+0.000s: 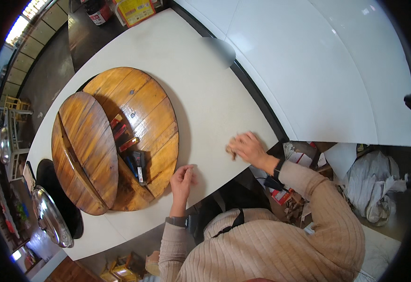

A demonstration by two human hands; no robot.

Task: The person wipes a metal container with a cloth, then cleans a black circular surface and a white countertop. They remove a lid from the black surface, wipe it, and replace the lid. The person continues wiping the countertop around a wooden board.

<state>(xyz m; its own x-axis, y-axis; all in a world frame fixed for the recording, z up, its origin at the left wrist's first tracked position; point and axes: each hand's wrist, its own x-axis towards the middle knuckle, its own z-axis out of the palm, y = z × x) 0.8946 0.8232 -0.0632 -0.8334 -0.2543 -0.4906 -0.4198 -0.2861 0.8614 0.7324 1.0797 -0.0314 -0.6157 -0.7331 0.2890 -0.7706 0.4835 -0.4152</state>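
Observation:
My right hand (pixel 250 148) is over the white tabletop (pixel 212 102), near its right-hand corner. Its fingers are curled around a small crumpled brown piece (pixel 231 149), too blurred to name. My left hand (pixel 182 181) is at the table's front edge, beside the rim of a large round wooden lid (pixel 149 105). Thumb and fingers are drawn together there, with nothing visible between them. A smaller round wooden lid (pixel 85 148) with a long wooden handle bar leans over the large one. Several lighters or small boxes (pixel 129 144) and a dark box cutter (pixel 140 167) lie on the large lid.
A shiny metal pot lid (pixel 50 216) and a black round pan or board (pixel 45 176) are at the table's left end. A jar (pixel 98 14) and a yellow package (pixel 135 12) stand beyond the far edge. A white panel (pixel 314 70) borders the right side, above plastic bags (pixel 371 187).

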